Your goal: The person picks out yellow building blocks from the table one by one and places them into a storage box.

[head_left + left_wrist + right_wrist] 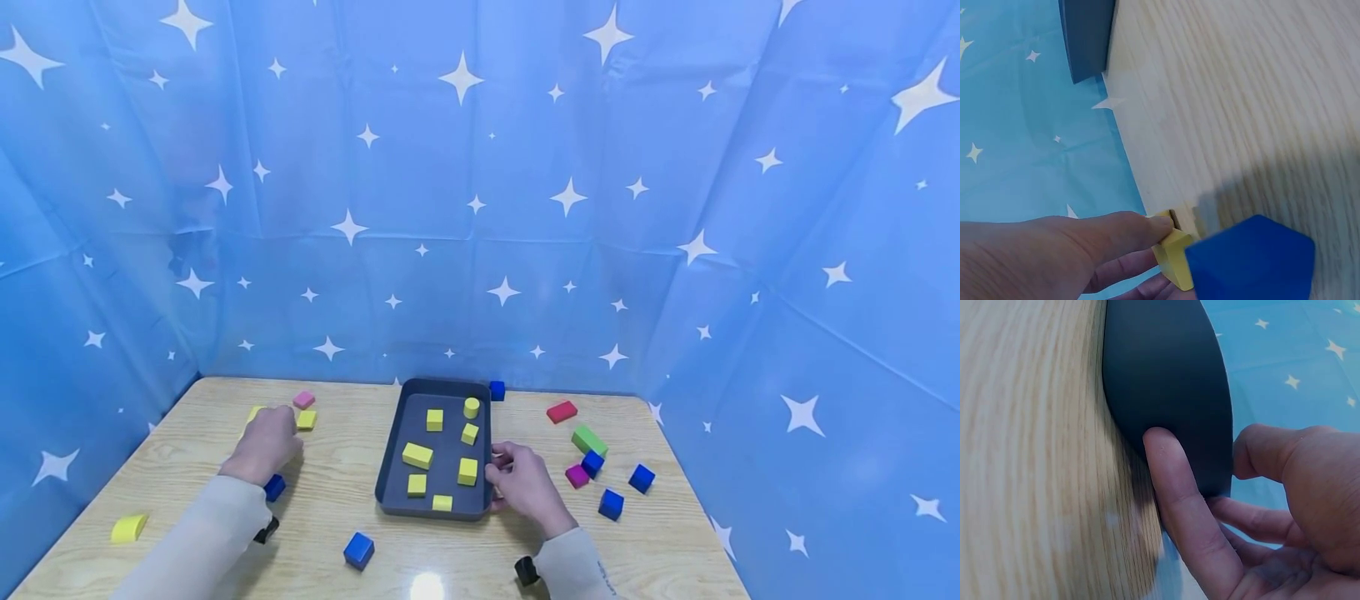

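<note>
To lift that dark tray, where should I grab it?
Probably by both long walls of the dark tray, coming from left and right: they stand up from its base, and yellow blocks lying inside suggest keeping it level.

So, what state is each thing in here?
Tray: upright, seven yellow pieces inside.
Left hand: pinching a yellow block.
Second yellow block: beside that hand.
Right hand: gripping the tray's side.
Curved yellow block: loose on the table.
Pink block: loose on table.
Red block: loose on table.
Green block: lying on table.
Magenta block: loose, outside tray.
Blue cubes: loose, outside tray.
</note>
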